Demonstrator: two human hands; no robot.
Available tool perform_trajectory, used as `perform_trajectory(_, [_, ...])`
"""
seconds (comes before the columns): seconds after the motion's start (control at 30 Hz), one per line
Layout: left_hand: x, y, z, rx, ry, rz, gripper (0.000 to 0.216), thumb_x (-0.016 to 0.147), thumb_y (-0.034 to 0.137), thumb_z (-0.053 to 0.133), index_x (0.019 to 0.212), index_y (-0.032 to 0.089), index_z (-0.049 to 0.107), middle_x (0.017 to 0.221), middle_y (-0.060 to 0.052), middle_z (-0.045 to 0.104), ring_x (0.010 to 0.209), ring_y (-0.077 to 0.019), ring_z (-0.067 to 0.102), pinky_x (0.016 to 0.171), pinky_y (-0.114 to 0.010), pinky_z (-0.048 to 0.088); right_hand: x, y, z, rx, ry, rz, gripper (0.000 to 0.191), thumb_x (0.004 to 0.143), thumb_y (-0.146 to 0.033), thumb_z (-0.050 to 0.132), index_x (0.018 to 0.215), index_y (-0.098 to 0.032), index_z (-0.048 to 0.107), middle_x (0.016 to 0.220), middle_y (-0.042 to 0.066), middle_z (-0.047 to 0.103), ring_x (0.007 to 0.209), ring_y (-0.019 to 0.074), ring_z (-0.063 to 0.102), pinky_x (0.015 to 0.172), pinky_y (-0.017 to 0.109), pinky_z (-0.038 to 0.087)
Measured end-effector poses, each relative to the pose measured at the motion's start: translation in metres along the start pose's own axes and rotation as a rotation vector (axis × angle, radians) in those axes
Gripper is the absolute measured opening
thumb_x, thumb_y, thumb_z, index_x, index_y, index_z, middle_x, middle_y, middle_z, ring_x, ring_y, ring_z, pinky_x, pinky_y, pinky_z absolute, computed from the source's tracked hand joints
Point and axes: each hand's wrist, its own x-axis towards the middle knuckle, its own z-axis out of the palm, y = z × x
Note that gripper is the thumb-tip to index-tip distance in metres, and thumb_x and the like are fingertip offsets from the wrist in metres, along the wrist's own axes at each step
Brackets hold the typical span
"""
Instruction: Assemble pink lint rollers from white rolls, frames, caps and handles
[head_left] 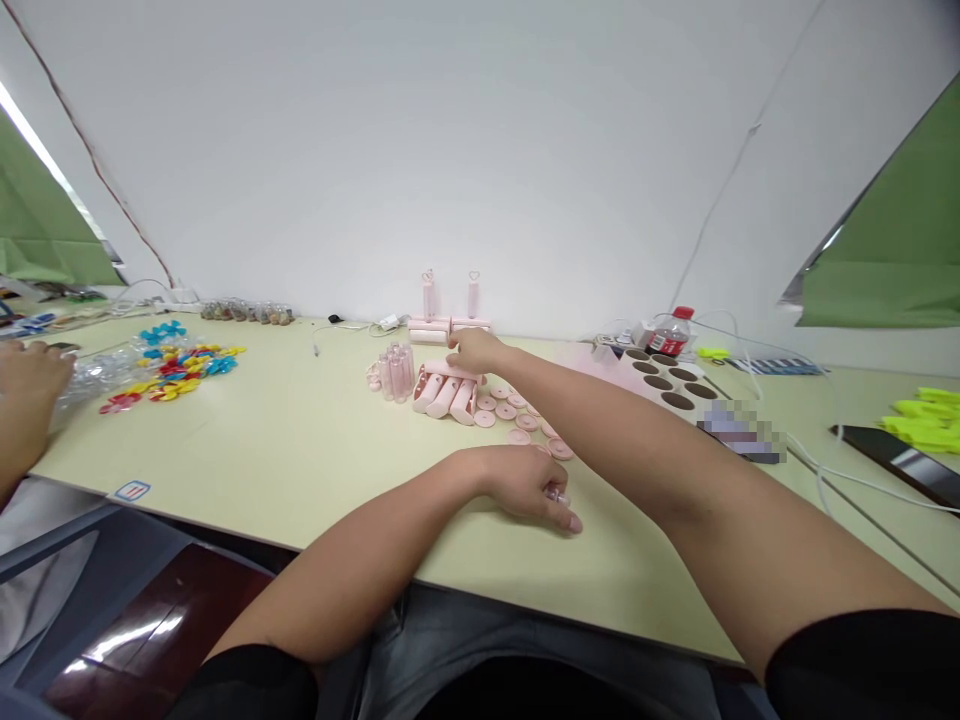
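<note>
My left hand (534,487) rests on the pale table (300,440) near the front edge, fingers curled around a small clear piece. My right hand (474,350) reaches far forward, fingers closed on a pink tube on top of a row of pink tubes (445,393). Several flat pink discs (517,412) lie scattered between the two hands. A cluster of small clear-pink vials (396,372) stands left of the tubes. Two pink upright holders with heart tops (450,297) stand behind on pink bases.
Another person's hand (26,385) sits at the left edge beside clear bags and colourful plastic flowers (176,365). A tray with round holes (664,380), a red-capped bottle (670,335), white cables (847,475), yellow-green pieces (926,415) and a dark flat device (896,460) lie to the right.
</note>
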Motion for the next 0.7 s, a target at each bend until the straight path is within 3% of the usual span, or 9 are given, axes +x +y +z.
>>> perform_trajectory(0.1, [-0.003, 0.0, -0.003, -0.054, 0.05, 0.039, 0.042, 0.075, 0.059, 0.063, 0.089, 0.02, 0.052, 0.081, 0.0, 0.057, 0.07, -0.0153, 0.051, 0.06, -0.027, 0.037, -0.009, 0.001, -0.012, 0.054, 0.077, -0.003, 0.034, 0.084, -0.028, 0.06, 0.115, -0.014, 0.064, 0.118, 0.012, 0.066, 0.106, 0.0236, 0.059, 0.085, 0.03, 0.045])
perform_trajectory(0.23, [-0.012, 0.0, -0.011, -0.195, 0.179, 0.169, 0.022, 0.075, 0.029, 0.063, 0.088, 0.021, 0.047, 0.078, 0.002, 0.05, 0.068, -0.0123, 0.047, 0.06, -0.026, 0.036, -0.035, 0.008, -0.031, 0.139, 0.174, 0.006, 0.027, 0.087, -0.027, 0.056, 0.11, -0.016, 0.066, 0.109, 0.009, 0.068, 0.095, 0.0196, 0.061, 0.08, 0.028, 0.045])
perform_trajectory(0.33, [-0.018, -0.001, -0.017, -0.473, 0.324, 0.28, 0.014, 0.079, 0.024, 0.058, 0.086, 0.02, 0.047, 0.079, 0.002, 0.051, 0.068, -0.0111, 0.049, 0.061, -0.025, 0.039, -0.069, 0.016, -0.035, 0.477, 0.27, 0.036, 0.019, 0.086, -0.024, 0.056, 0.1, -0.015, 0.066, 0.092, 0.007, 0.068, 0.079, 0.0161, 0.061, 0.071, 0.027, 0.046])
perform_trajectory(0.43, [-0.021, -0.005, -0.023, -0.805, 0.557, 0.334, 0.02, 0.085, 0.035, 0.057, 0.09, 0.02, 0.046, 0.074, 0.002, 0.052, 0.062, -0.0107, 0.052, 0.054, -0.024, 0.04, -0.115, 0.022, -0.024, 0.954, 0.22, 0.14, 0.014, 0.088, -0.027, 0.053, 0.089, -0.016, 0.062, 0.074, 0.004, 0.065, 0.063, 0.0136, 0.058, 0.059, 0.025, 0.046])
perform_trajectory(0.5, [-0.018, -0.009, -0.025, -0.976, 0.738, 0.392, 0.028, 0.085, 0.043, 0.06, 0.094, 0.021, 0.045, 0.072, 0.003, 0.053, 0.06, -0.0107, 0.053, 0.052, -0.023, 0.041, -0.146, 0.023, -0.01, 1.12, 0.122, 0.158, 0.028, 0.09, -0.04, 0.051, 0.076, -0.017, 0.057, 0.063, 0.003, 0.06, 0.054, 0.0132, 0.054, 0.052, 0.026, 0.043])
perform_trajectory(0.57, [-0.013, -0.012, -0.026, -1.104, 0.87, 0.448, 0.034, 0.083, 0.047, 0.063, 0.094, 0.021, 0.044, 0.076, 0.003, 0.054, 0.064, -0.0104, 0.055, 0.054, -0.022, 0.043, -0.172, 0.022, 0.006, 1.281, 0.03, 0.13, 0.038, 0.092, -0.052, 0.046, 0.078, -0.017, 0.055, 0.069, 0.005, 0.062, 0.057, 0.0141, 0.056, 0.053, 0.027, 0.045])
perform_trajectory(0.63, [-0.007, -0.013, -0.025, -1.186, 0.941, 0.468, 0.038, 0.081, 0.049, 0.067, 0.093, 0.022, 0.044, 0.08, 0.003, 0.053, 0.067, -0.0096, 0.056, 0.057, -0.022, 0.045, -0.191, 0.021, 0.023, 1.34, -0.001, 0.083, 0.043, 0.088, -0.06, 0.05, 0.088, -0.017, 0.058, 0.08, 0.005, 0.062, 0.065, 0.0148, 0.059, 0.058, 0.028, 0.048])
perform_trajectory(0.7, [-0.002, -0.014, -0.022, -1.228, 0.979, 0.46, 0.041, 0.079, 0.051, 0.069, 0.093, 0.022, 0.044, 0.082, 0.003, 0.053, 0.072, -0.0097, 0.057, 0.062, -0.022, 0.046, -0.201, 0.02, 0.035, 1.255, 0.043, 0.025, 0.045, 0.084, -0.062, 0.056, 0.085, -0.017, 0.057, 0.078, 0.004, 0.06, 0.064, 0.0137, 0.057, 0.059, 0.028, 0.047])
